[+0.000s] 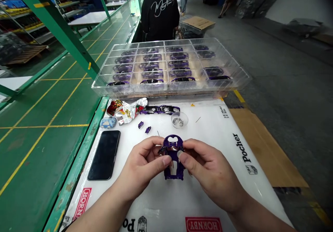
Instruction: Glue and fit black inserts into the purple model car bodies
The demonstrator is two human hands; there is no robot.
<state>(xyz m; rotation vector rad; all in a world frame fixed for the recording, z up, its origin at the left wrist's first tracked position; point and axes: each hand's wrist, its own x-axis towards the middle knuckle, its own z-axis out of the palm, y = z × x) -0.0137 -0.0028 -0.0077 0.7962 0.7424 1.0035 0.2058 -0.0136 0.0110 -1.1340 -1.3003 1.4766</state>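
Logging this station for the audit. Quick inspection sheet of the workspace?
Surface: white printed sheet on a green-edged bench.
Job's things: purple plastic frame held above the sheet; clear compartment tray of purple parts behind; strip of purple parts; two loose purple bits; small clear dish.
Clutter: black phone, crumpled foil wrapper, blue oval item.
Fingers: left hand and right hand both pinch the frame.
Cables: nothing seen.
Surroundings: person in black top at the bench, cardboard on the floor, green racking.
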